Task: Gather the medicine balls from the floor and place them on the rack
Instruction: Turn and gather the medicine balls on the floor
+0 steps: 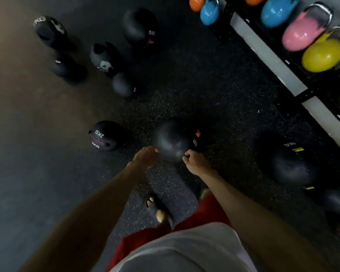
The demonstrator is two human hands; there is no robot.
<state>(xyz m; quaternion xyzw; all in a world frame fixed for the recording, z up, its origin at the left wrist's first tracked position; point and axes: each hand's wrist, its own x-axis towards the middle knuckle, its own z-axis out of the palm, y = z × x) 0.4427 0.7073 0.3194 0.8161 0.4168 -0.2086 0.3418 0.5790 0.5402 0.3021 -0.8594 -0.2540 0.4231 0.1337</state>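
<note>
The black rubber medicine ball with the orange tag (171, 140) sits on the dark speckled gym floor (214, 91), right in front of the person. It's matte and round, with white weight print on its right side that's too blurred to read. The left hand (145, 156) lies against its left side, grip released as far as I can see. The right hand (194, 160) has its fingers curled at the near right edge, and I can't tell if that grip has hold of anything. I count eight black balls on the floor for sure, including a 2KG ball (106, 136) to the left and a yellow-striped ball (290, 163) to the right. The grey-railed rack (269, 55) on the right carries seven coloured kettlebells (302, 34).
</note>
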